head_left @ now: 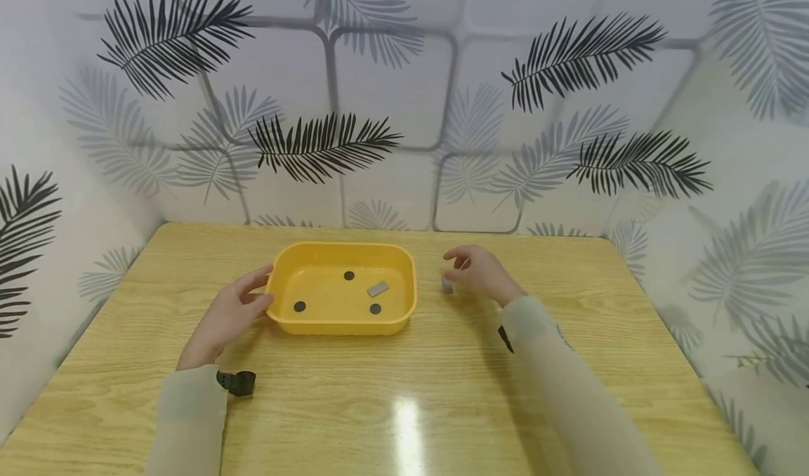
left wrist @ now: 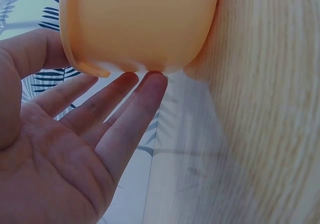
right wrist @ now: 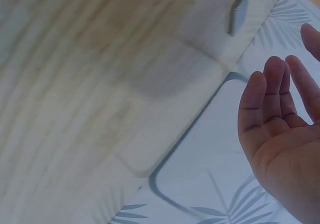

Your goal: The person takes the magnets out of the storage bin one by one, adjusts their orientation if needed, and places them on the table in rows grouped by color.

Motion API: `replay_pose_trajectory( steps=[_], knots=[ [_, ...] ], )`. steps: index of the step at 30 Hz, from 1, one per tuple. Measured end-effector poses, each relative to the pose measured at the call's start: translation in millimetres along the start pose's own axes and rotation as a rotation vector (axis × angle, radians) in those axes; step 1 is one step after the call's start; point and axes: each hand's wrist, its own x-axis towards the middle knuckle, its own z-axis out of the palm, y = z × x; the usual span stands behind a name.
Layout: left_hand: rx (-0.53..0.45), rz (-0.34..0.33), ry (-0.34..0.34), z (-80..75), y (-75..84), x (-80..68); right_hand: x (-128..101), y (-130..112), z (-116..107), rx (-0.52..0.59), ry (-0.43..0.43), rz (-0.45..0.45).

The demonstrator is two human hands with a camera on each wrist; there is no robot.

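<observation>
A yellow tray (head_left: 341, 326) stands mid-table and holds three black discs (head_left: 349, 275) and a flat grey piece (head_left: 378, 289). My left hand (head_left: 243, 306) lies at the tray's left end. In the left wrist view its straight fingers (left wrist: 150, 91) touch the tray's outer wall (left wrist: 140, 28), with the thumb up by the rim. My right hand (head_left: 470, 269) hovers right of the tray, fingers relaxed and holding nothing. A second small grey piece (head_left: 446, 286) lies on the table just by its fingertips. In the right wrist view this piece (right wrist: 237, 13) is apart from the fingers (right wrist: 272, 98).
The wooden table (head_left: 442, 406) is boxed in by leaf-patterned walls (head_left: 392, 97) at the back, left and right. A black strap (head_left: 237, 382) sits at my left wrist. A glare spot lies on the near table surface.
</observation>
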Motion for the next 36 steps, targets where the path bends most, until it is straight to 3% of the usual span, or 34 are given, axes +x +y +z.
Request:
replay_pose_trajectory(
  steps=[15,25,36],
  knots=[
    [-0.011,0.012,-0.013,-1.8,1.5,0.6,2,-82,2,0.009,0.038,-0.214],
    [-0.005,-0.002,-0.014,-2.1,1.4,1.1,14,-109,18,-0.039,-0.051,-0.205],
    [-0.013,-0.007,-0.012,-0.5,1.7,0.7,25,-111,48,-0.101,-0.114,-0.174]
  ],
)
